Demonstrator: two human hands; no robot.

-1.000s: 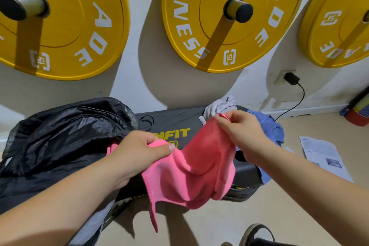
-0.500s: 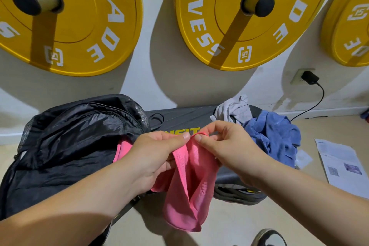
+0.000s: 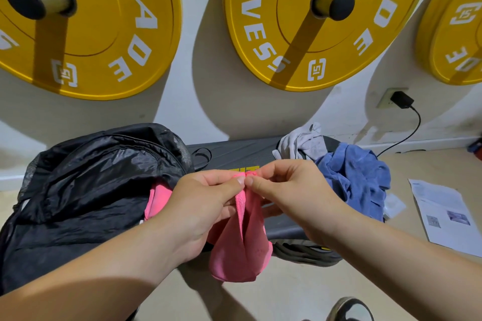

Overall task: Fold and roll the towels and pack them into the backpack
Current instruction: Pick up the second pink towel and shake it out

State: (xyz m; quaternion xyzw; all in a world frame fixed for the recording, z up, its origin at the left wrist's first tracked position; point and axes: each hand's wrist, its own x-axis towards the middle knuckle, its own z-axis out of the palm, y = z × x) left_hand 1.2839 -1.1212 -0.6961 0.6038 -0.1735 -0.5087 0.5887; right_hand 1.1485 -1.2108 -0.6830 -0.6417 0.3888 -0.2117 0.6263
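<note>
The left hand [image 3: 206, 206] and right hand [image 3: 289, 198] are held thumb to thumb, both pinched on the top edge of the pink towel [image 3: 242, 250], which is hung doubled, long axis vertical, before the tabletop [image 3: 240, 154]. The black backpack [image 3: 86, 190] is set to the left, nearer the left hand.

Left hand [image 3: 206, 206], right hand [image 3: 294, 198], towel [image 3: 240, 250], perhaps doubled

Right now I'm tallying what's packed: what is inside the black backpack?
Only some pink fabric shows at the opening of the backpack, beside the left hand. The rest of the inside is covered by the bag's own black material.
</note>
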